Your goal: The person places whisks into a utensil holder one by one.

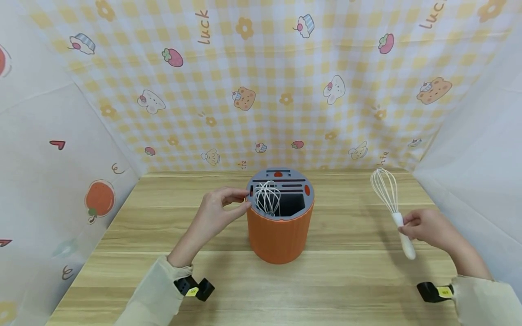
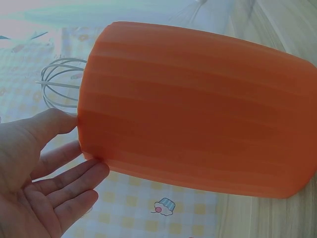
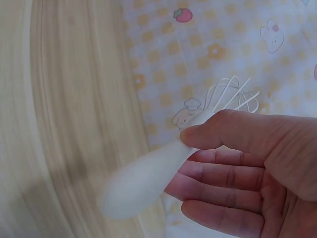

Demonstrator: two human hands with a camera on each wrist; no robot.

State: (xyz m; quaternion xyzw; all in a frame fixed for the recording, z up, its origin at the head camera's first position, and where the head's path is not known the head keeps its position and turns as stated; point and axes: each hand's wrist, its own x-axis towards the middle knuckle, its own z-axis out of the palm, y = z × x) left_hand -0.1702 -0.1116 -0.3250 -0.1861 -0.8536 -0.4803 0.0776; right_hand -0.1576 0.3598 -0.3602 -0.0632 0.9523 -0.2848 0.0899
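Observation:
An orange utensil holder (image 1: 279, 237) with a grey slotted top stands upright on the table. One whisk (image 1: 267, 197) sits in its large opening, wire loops upward and handle hidden inside. My left hand (image 1: 222, 208) touches the holder's left rim with thumb and fingertips; in the left wrist view the fingers (image 2: 74, 186) lie fairly straight against its edge. Off to the right, my right hand (image 1: 426, 228) pinches a second whisk (image 1: 403, 235) by its white handle between thumb and fingers. That whisk's wires point up and away, and its rounded handle end (image 3: 131, 191) points back toward me.
The wooden table (image 1: 342, 290) runs back to a yellow checked cloth (image 1: 269, 127) with printed cartoons. White sheets hang at the left (image 1: 53, 190) and right (image 1: 477, 149) sides. Black wrist cameras sit at both cuffs.

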